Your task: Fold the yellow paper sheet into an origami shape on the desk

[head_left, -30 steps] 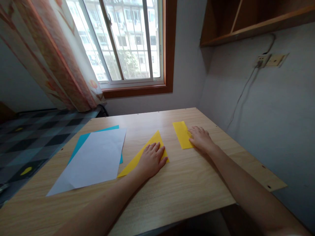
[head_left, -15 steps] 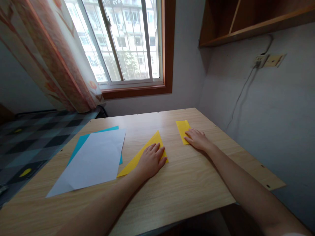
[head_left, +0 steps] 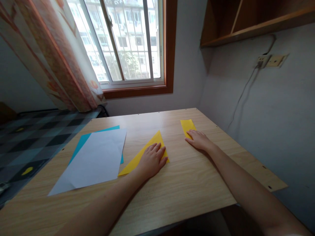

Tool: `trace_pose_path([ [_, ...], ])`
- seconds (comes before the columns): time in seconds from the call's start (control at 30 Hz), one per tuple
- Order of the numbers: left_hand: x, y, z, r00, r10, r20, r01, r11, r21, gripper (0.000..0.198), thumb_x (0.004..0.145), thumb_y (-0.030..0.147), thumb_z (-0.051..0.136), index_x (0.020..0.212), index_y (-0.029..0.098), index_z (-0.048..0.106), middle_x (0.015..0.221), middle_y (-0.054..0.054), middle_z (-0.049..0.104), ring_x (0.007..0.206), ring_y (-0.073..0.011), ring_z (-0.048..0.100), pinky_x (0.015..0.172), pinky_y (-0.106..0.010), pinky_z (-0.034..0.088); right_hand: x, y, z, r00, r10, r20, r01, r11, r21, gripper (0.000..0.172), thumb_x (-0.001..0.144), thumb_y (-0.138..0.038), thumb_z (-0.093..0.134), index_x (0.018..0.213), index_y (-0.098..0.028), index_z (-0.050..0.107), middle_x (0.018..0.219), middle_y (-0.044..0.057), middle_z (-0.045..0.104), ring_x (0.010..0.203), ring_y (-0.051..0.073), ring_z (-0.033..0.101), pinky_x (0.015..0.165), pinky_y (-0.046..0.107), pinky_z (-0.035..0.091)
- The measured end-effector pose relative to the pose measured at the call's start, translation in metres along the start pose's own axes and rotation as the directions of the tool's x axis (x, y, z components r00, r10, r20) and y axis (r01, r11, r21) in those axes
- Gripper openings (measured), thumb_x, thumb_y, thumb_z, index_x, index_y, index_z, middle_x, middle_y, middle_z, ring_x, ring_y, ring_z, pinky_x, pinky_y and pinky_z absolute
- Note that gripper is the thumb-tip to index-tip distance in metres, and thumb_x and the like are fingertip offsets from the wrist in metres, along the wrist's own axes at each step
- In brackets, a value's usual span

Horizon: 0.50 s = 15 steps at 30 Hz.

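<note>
Wood-grain table (head_left: 187,183) fills the near view, w/ both bare forearms coming in from the 6 o'clock edge.

L hand (head_left: 152,160) sits approx mid-table, palm down, fingers loose and slightly spread, not gripping. It lies flat on the near-right corner of a yellow paper triangle (head_left: 133,165). The triangle's long edge runs from 7 to 1 o'clock, and its tip pokes out past the fingertips.

A white sheet (head_left: 95,160) lies just beside the triangle at 9 o'clock from the L hand. It's flat and a bit skewed, and its right corner is right at the triangle's low point; can't tell if they overlap. A teal sheet (head_left: 82,142) lies under it, showing only along the left and far edges, plus a sliver on the right.

R hand (head_left: 199,141) is at 2 o'clock from the L hand and apart from it. It's also palm down and unclenched, gripping nothing. Its fingertips rest on the near end of a small yellow paper rectangle (head_left: 187,125). This piece lies flat, reaches on toward 12 o'clock, and sits near the table's far-right corner.

Beyond the table:
- A checked surface (head_left: 31,141) at 9–10 o'clock.
- A patterned curtain (head_left: 56,59) at 10–11.
- A barred window (head_left: 128,42) in a brown frame at 12.
- A wooden shelf (head_left: 246,23) at 1–2, high on the wall.
- A wall socket (head_left: 262,60) below the shelf, w/ a cable (head_left: 242,95) hanging down from it.
</note>
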<state>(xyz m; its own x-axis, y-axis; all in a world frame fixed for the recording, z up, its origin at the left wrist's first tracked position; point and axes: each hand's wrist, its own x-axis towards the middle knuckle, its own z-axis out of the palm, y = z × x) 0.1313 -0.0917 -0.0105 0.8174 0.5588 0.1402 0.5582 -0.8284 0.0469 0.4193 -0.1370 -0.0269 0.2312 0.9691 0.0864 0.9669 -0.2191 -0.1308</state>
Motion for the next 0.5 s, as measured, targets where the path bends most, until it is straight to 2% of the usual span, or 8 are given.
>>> trace_pose_path([
  [0.17,0.000,-0.002,0.002,1.000,0.010,-0.004,-0.010,1.000,-0.008,0.053,0.095,0.049,0.038,0.135,0.018,0.051,0.144,-0.012,0.048,0.134,-0.0292,0.040,0.112,-0.043,0.029,0.003,0.013,-0.003,0.995,0.095,0.008,-0.094,0.996,-0.007,0.051,0.093,-0.049,0.041,0.131,-0.016,0.052,0.142,0.017,0.048,0.130,0.030,0.044,0.105,0.045,0.032],
  [0.33,-0.004,-0.005,-0.002,0.999,-0.011,-0.043,0.010,1.000,-0.005,0.048,0.095,0.053,0.037,0.132,0.028,0.055,0.144,-0.007,0.048,0.135,-0.0290,0.038,0.113,-0.047,0.026,0.005,0.024,-0.005,0.986,0.165,-0.020,-0.164,0.986,0.040,0.049,0.094,-0.051,0.037,0.125,-0.017,0.055,0.133,0.016,0.055,0.121,0.029,0.051,0.098,0.043,0.037],
  [0.5,-0.009,-0.010,0.000,0.995,-0.099,-0.027,0.100,0.995,0.004,0.074,0.085,0.071,0.039,0.140,0.023,0.045,0.148,-0.012,0.043,0.138,-0.0342,0.034,0.113,-0.051,0.025,0.010,0.033,0.001,0.975,0.208,-0.072,-0.204,0.977,0.063,0.046,0.094,-0.048,0.038,0.124,-0.017,0.055,0.132,0.016,0.056,0.120,0.029,0.051,0.097,0.042,0.037],
])
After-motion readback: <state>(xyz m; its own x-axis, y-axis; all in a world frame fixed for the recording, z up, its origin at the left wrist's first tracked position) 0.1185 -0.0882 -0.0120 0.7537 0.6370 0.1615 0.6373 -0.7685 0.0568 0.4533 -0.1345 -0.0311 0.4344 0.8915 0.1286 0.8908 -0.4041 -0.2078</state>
